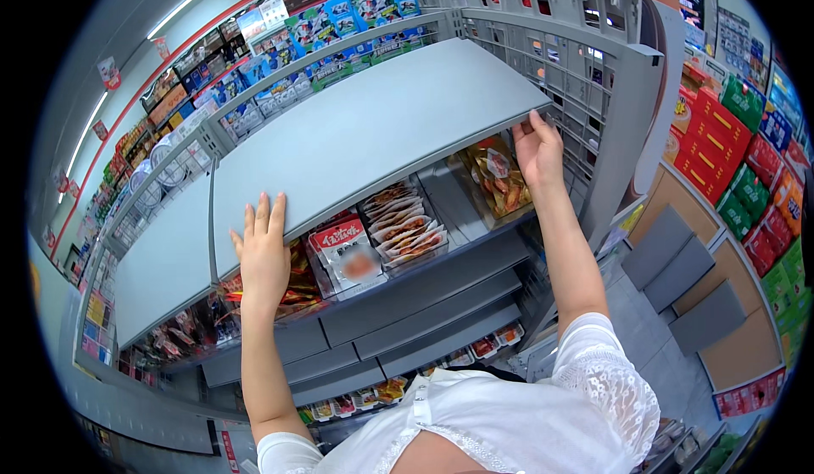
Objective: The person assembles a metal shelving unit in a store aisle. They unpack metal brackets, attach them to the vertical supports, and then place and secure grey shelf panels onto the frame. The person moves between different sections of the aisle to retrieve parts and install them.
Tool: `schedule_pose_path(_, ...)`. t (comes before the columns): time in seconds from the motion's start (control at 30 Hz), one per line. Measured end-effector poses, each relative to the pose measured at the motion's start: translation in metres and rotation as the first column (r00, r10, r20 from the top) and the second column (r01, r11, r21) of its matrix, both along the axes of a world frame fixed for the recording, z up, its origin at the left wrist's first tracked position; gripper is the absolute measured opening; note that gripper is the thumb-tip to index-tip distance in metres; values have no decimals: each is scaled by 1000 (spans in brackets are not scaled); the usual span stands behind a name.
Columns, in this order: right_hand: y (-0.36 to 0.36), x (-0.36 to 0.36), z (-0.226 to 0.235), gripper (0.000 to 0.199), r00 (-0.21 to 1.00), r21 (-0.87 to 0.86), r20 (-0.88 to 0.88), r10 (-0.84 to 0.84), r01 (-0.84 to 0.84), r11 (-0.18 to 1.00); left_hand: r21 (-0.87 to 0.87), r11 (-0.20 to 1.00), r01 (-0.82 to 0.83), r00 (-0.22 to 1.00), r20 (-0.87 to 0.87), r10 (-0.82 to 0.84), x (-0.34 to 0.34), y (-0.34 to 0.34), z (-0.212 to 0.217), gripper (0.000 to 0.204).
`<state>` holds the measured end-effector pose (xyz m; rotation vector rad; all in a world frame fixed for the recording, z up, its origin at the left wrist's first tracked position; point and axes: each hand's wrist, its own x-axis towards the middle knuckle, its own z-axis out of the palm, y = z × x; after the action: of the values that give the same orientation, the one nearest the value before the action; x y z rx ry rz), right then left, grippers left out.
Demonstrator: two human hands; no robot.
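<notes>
We're at the shop rack, both hands on the long grey board that lies across its top tier, between the smaller grey board on our left and the wire side panel on our right. Here's our left hand: fingers spread wide, laid flat over the front edge, closed round nothing that we can see; the thumb is out of sight. And over at the far right corner, our right hand has its fingers half curled against the edge. A firm grip or just a steadying touch? We can't tell.

So how far along are we? Well on, we'd judge: the board spans its bay, and its front edge runs roughly in line with its neighbour's. What's left looks like small stuff, squaring that edge and seating the corners, though whether it rests fully on its supports is hidden from us. Just below, the red-and-white packet, the row of snack packs and the gold packet sit in their compartments, neither hand holding any of them.
</notes>
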<state>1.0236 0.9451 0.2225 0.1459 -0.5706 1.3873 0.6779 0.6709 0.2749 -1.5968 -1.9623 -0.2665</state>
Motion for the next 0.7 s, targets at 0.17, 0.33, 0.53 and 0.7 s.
schedule_pose_path(0.17,-2,3,8,26,995,8,99,-1,0,1000,-17,1000,5,1000,-4,-5,5,3,0,75)
schedule_pose_path(0.33,10,-2,14,35,989,-32,28,146,-146,989,-9,1000,9,1000,-24,-9,7,1,2,74)
schedule_pose_path(0.53,3,-8,9,32,978,-12,-168,125,-129,992,10,1000,-8,1000,-25,9,8,3,1,73)
schedule_pose_path(0.7,-2,-13,3,36,976,-18,-212,58,-63,998,2,1000,-19,1000,-15,19,10,4,1,73)
